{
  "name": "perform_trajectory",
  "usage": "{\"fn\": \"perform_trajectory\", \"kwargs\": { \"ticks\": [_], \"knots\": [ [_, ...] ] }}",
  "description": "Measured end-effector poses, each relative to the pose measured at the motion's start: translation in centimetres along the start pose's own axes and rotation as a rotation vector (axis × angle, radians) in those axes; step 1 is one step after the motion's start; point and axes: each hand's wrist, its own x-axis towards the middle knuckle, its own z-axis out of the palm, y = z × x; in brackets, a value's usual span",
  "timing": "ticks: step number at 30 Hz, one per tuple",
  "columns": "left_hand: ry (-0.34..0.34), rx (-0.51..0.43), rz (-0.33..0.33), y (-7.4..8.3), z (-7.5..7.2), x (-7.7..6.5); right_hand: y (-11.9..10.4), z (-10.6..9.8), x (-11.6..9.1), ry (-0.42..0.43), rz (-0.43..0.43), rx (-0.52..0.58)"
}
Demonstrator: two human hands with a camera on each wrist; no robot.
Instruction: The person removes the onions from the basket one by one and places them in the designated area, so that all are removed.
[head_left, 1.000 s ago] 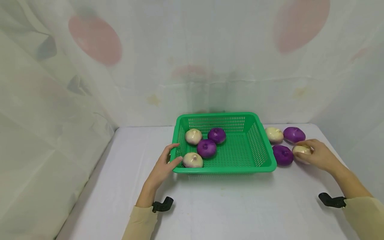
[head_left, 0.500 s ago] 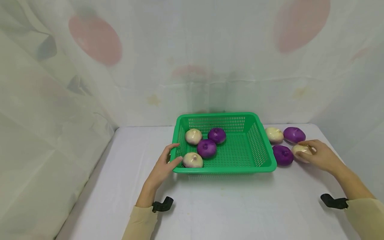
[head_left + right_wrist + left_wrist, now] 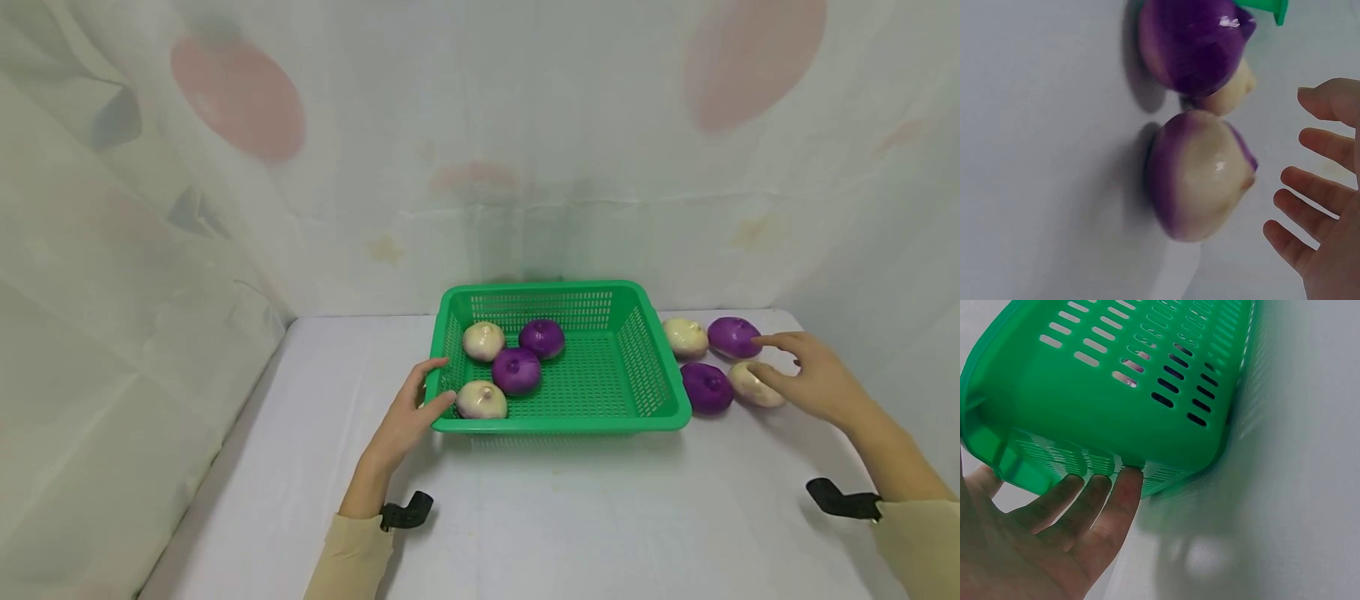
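Note:
In the head view my left hand grips the left end of a green plastic basket, thumb over the rim. The left wrist view shows its fingers against the outer wall. Inside lie two pale onions and two purple onions, all glossy. My right hand hovers open over a pale onion right of the basket. In the right wrist view its spread fingers stand apart from that pale onion, which is purple underneath. A purple onion lies just behind it.
Another purple onion and a pale onion lie against the basket's right side. A white cloth covers the table. Patterned curtains hang behind and at the sides.
My right hand has let go of the pale onion, spread its fingers and moved slightly back and to the right. The pale onion stays on the table. My left hand and the basket are still.

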Motion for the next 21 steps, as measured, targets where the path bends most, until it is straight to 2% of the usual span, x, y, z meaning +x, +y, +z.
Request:
{"fn": "perform_trajectory", "kwargs": {
  "ticks": [8, 13, 17, 21],
  "knots": [
    [0.003, 0.011, 0.000, 0.1, 0.0, 0.0, -3.2, -0.6, 0.1, 0.019, 0.033, 0.040],
    [-0.001, 0.007, 0.000, 0.0, 0.0, 0.0, -4.9, -0.2, 0.0, 0.043, 0.055, 0.114],
    [-0.002, 0.003, -0.007, 0.0, 0.0, -0.1, -6.0, 0.3, -0.1, 0.030, 0.078, 0.159],
    [0.001, 0.002, -0.001, -0.1, 0.0, 0.0, -7.0, 1.0, -0.3, 0.014, 0.066, 0.175]
  ]
}}
